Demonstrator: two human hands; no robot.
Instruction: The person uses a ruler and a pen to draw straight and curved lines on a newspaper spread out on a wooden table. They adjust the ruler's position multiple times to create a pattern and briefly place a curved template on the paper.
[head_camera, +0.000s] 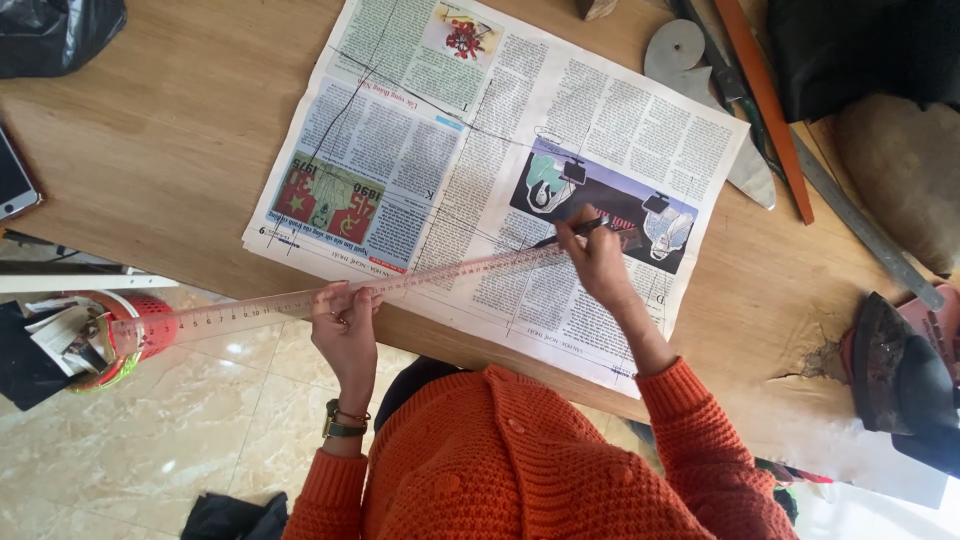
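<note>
Lying slantwise across the spread newspaper (420, 150) on the wooden table (170, 150), a long clear ruler (330, 293) juts past the table's near edge; the left hand (343, 325) presses it down, fingers curled over its edge; the right hand (598, 262) pinches a dark pen (572, 232), tip at the ruler's far end; a red basket (140, 325) sits on the floor, left.

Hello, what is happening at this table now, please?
A person in an orange sweater leans over a newspaper spread on a wooden table. The left hand presses a long clear ruler onto the paper, and the right hand holds a dark pen against the ruler's edge.
</note>
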